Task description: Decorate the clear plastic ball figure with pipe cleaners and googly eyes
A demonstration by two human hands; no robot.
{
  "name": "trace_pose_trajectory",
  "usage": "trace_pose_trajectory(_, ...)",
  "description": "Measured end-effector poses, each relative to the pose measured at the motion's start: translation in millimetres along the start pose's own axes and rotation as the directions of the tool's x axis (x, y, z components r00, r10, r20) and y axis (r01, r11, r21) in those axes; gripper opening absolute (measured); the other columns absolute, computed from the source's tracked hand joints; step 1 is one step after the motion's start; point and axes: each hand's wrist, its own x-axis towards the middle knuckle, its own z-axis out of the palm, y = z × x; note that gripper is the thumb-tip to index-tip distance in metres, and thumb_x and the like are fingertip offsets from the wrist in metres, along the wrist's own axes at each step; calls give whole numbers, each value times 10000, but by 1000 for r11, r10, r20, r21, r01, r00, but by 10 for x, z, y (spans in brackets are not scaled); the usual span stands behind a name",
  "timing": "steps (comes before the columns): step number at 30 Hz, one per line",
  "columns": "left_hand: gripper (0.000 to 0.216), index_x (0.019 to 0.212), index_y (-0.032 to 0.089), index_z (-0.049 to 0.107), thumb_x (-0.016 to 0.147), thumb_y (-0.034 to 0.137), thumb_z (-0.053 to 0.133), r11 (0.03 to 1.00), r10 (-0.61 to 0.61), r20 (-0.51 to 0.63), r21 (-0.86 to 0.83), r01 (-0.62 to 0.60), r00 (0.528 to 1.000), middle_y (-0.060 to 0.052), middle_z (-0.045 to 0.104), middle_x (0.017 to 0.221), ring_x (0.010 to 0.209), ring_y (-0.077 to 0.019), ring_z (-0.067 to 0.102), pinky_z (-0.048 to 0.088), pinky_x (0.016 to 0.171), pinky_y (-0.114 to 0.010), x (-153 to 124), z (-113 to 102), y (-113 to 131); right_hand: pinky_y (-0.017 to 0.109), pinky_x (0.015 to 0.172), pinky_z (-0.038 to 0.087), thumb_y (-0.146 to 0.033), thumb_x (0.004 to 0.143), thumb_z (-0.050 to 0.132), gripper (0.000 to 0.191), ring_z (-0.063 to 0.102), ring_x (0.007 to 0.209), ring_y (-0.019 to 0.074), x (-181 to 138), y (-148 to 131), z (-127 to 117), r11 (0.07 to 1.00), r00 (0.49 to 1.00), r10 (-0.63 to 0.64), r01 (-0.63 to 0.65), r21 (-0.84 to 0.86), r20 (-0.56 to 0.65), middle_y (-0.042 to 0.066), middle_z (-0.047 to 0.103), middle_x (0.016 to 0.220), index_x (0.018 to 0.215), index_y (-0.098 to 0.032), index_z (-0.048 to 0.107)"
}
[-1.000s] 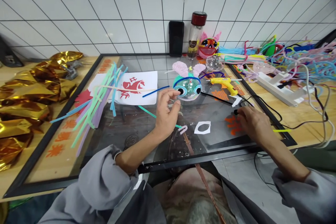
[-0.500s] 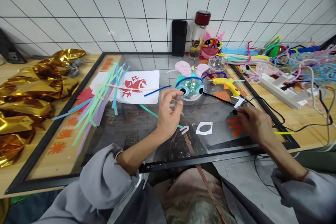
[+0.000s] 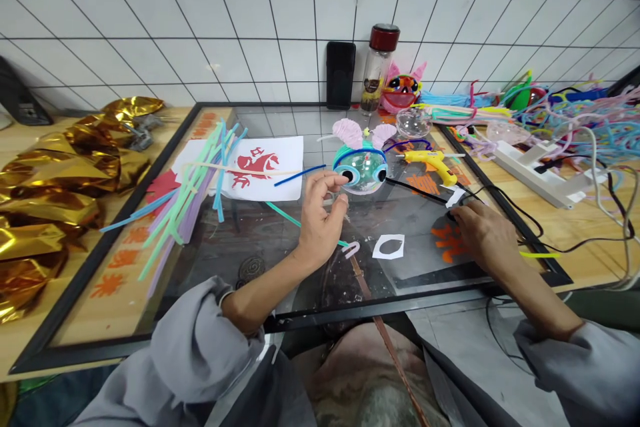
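My left hand (image 3: 320, 217) is raised over the glass sheet (image 3: 260, 240), fingers curled, fingertips touching the googly eye on the left of a clear ball creature (image 3: 361, 170) with pink ears and a blue band. My right hand (image 3: 483, 233) lies low on the glass at the right, fingers closed round a small black piece; what it is I cannot make out. A white paper scrap with a leaf-shaped hole (image 3: 389, 247) lies between my hands. A bent pink pipe cleaner (image 3: 350, 248) rests beside it.
Several pastel pipe cleaners (image 3: 185, 193) lie on the left over a white sheet with a red paper-cut (image 3: 255, 163). A yellow glue gun (image 3: 433, 161), a bottle (image 3: 377, 67) and a phone (image 3: 340, 73) stand behind. Gold foil (image 3: 55, 187) is piled far left; cables and a power strip (image 3: 540, 170) at right.
My right hand has slid slightly down and covers more of the small black piece. My left hand stays at the creature's eye. The view shifted a little.
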Motion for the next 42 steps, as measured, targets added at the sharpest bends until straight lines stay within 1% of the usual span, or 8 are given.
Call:
trace_pose_trajectory(3, 242, 1037, 225, 621, 842, 113, 531, 1000, -5, -2, 1, 5, 1000, -67, 591, 1161, 1069, -191, 572, 471, 927, -360, -1, -1, 1, 289, 611, 393, -159, 944, 367, 337, 652, 867, 253, 28, 30, 26, 999, 999, -34, 34, 26, 16, 130, 688, 992, 1021, -156, 695)
trace_pose_trajectory(8, 264, 1045, 232, 616, 835, 96, 532, 1000, -1, -15, -9, 1, 1000, -62, 590, 1152, 992, -170, 584, 484, 910, -351, 6, -1, -14, 310, 667, 418, -194, 955, 404, 283, 661, 909, 280, 37, 68, 46, 994, 1000, 16, -14, 113, -17, 168, 711, 1050, 1036, -136, 668)
trace_pose_trajectory(13, 262, 1049, 223, 615, 835, 97, 530, 1000, -8, -19, -16, 8, 1000, -65, 582, 1138, 962, -164, 582, 489, 900, -346, 13, -2, -23, 305, 628, 378, -195, 952, 397, 298, 644, 878, 282, 15, 64, 42, 1000, 999, -22, 22, 6, -27, 161, 701, 969, 979, -149, 691)
trace_pose_trajectory(19, 267, 1047, 221, 618, 830, 93, 527, 1000, -12, -11, -18, 12, 1000, -61, 583, 1133, 971, -163, 578, 482, 901, -332, 6, -4, -11, 316, 748, 434, -96, 909, 374, 333, 623, 939, 264, -12, 37, 122, 991, 990, -132, 133, 1, -57, 154, 690, 1039, 1043, -126, 677)
trace_pose_trajectory(22, 263, 1046, 217, 617, 831, 97, 525, 1000, -12, -15, -20, 12, 1000, -61, 579, 1129, 971, -161, 575, 474, 900, -327, 5, -2, -11, 319, 755, 427, -82, 926, 342, 338, 604, 891, 244, -36, 5, 134, 982, 978, -189, 189, -10, -90, 149, 692, 983, 1024, -138, 660)
trace_pose_trajectory(29, 231, 1035, 205, 618, 843, 116, 528, 999, -29, -13, -24, 28, 1000, -59, 580, 1129, 956, -152, 570, 467, 881, -308, 3, -7, -6, 319, 698, 369, -90, 914, 437, 206, 533, 729, 218, -7, -22, 137, 888, 880, -450, 422, -183, -152, 84, 651, 781, 993, -147, 619)
trace_pose_trajectory(37, 216, 1035, 220, 636, 855, 140, 549, 998, -48, -4, -50, 48, 999, -36, 584, 1125, 974, -150, 566, 456, 887, -303, -16, -23, -22, 297, 642, 325, -58, 893, 463, 226, 542, 717, 205, -73, -127, 85, 939, 930, -339, 328, -101, -139, 76, 656, 780, 1052, -126, 610)
trace_pose_trajectory(42, 211, 1038, 220, 638, 857, 153, 555, 997, -56, -7, -50, 56, 998, -36, 580, 1139, 984, -152, 566, 454, 894, -309, -6, -26, -22, 290, 648, 322, -4, 855, 463, 245, 531, 716, 197, -16, -138, 101, 944, 926, -331, 326, -53, -182, 66, 650, 752, 974, -140, 629)
